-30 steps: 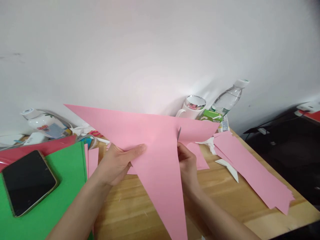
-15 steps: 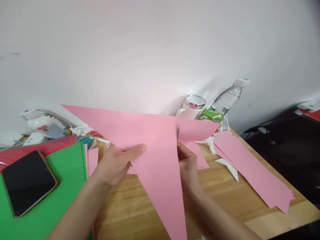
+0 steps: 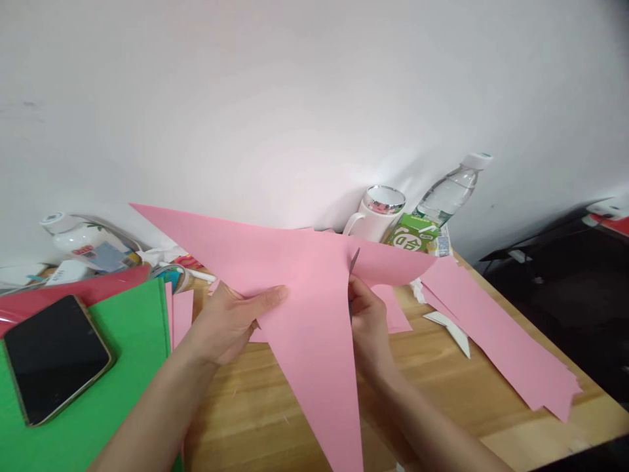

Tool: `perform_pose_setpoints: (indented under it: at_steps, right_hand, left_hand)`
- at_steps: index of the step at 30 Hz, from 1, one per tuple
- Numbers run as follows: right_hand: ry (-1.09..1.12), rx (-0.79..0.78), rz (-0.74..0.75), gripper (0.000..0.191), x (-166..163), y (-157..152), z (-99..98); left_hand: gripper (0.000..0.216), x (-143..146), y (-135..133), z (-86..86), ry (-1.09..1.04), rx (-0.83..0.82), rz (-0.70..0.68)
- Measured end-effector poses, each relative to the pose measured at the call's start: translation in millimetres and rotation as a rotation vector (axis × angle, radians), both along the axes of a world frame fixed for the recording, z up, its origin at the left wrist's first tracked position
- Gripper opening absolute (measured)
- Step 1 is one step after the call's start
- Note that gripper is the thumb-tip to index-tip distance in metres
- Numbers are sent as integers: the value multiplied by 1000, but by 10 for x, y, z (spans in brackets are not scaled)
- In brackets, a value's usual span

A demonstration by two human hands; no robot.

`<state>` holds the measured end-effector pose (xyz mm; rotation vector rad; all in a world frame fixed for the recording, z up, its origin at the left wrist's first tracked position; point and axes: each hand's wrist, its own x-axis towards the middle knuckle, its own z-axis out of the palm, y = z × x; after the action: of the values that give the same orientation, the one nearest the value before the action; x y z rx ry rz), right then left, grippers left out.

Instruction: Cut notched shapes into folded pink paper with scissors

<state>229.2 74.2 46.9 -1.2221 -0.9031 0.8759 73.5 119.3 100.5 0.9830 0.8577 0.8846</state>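
Observation:
A large pink paper sheet point(image 3: 299, 282) with long pointed corners is held up over the wooden table. My left hand point(image 3: 236, 321) pinches its left edge, thumb on top and fingers underneath. Close to the paper's right side, my right hand point(image 3: 368, 321) is closed around a pair of scissors point(image 3: 354, 261). Their dark blade shows at the inner corner of a cut, where a flap of the sheet extends to the right. The scissors' handles are mostly hidden by the fingers and the paper.
Cut pink strips point(image 3: 496, 334) and a folded white piece point(image 3: 449, 331) lie on the right of the table point(image 3: 236, 419). A mug point(image 3: 373, 219), green box point(image 3: 415, 233) and bottle point(image 3: 452, 190) stand behind. At left, a phone point(image 3: 57, 360) rests on green sheets point(image 3: 137, 347).
The paper's raised edge and right flap have dipped, uncovering more of the green box. More of the scissors' blade shows, and my right hand has shifted slightly. My left hand keeps its hold.

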Motion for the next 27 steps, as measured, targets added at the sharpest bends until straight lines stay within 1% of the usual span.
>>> perform_pose_setpoints:
  at_steps: [7,15,22,27]
  right_hand:
    - [19,20,-8,27,2,1,0]
    - [28,44,-20,23,1,2,6]
    - [55,33,-22,22,3,7,-2]
    - [54,36,-34,20,-1,8,-3]
  left_hand:
    - [22,-8,5,-33,-8,-16,-22]
    - [19,-10,15,-38,-17,-9,-40]
    - [28,-6,10,-21,3,-35,-11]
    - [22,-14,10,-28,20,-7,-31]
